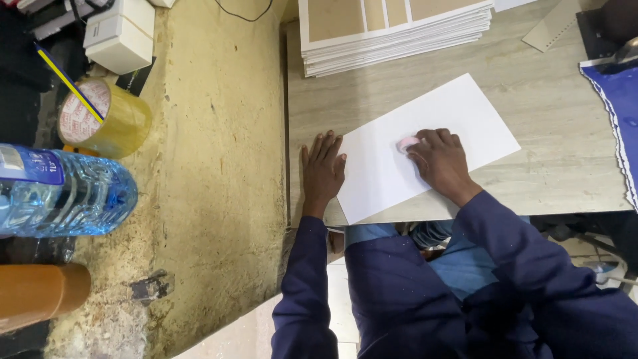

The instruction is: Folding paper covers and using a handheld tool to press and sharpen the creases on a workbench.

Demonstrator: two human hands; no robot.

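Observation:
A white sheet of paper lies tilted on the pale wooden table. My left hand rests flat, fingers spread, on the table at the sheet's left edge, touching it. My right hand is closed around a small pink pad and presses it onto the middle of the sheet. Most of the pad is hidden under my fingers.
A stack of white-edged brown boards sits at the table's back. A blue cloth lies at the right edge. On the yellowish ledge to the left are a tape roll, a water bottle and a white box.

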